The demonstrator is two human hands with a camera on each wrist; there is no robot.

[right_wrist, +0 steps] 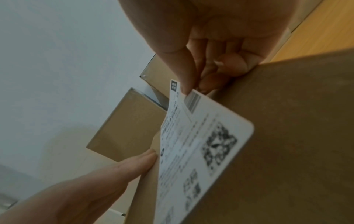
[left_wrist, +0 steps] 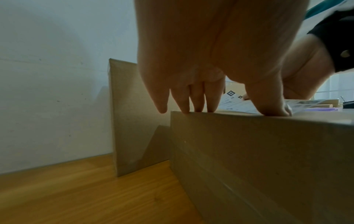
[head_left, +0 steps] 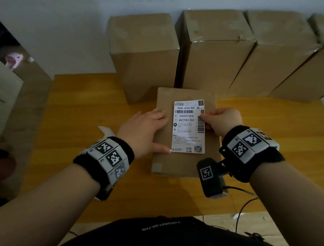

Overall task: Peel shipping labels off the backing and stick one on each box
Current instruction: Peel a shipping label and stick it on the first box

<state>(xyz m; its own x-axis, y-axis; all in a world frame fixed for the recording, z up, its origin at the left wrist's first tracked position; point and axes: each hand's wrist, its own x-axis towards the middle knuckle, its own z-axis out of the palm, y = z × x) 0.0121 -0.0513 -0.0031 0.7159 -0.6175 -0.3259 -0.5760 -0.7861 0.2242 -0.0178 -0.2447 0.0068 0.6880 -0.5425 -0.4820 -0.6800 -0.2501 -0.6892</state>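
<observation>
A flat cardboard box (head_left: pixel 182 165) lies on the wooden table (head_left: pixel 87 112) in front of me. A white shipping label (head_left: pixel 188 126) with barcodes lies on its top. My right hand (head_left: pixel 217 120) pinches the label's right edge (right_wrist: pixel 189 97) between thumb and fingers. My left hand (head_left: pixel 145 129) rests flat on the box's left side, fingers straight (left_wrist: pixel 191 104), thumb tip at the label's lower left corner. In the left wrist view the label (left_wrist: pixel 237 104) looks slightly lifted near the far end.
Several upright cardboard boxes (head_left: pixel 215 47) stand in a row along the wall behind the flat one. A strip of white paper (head_left: pixel 105 130) lies on the table by my left wrist. A cable (head_left: pixel 243 207) trails off the table's front right.
</observation>
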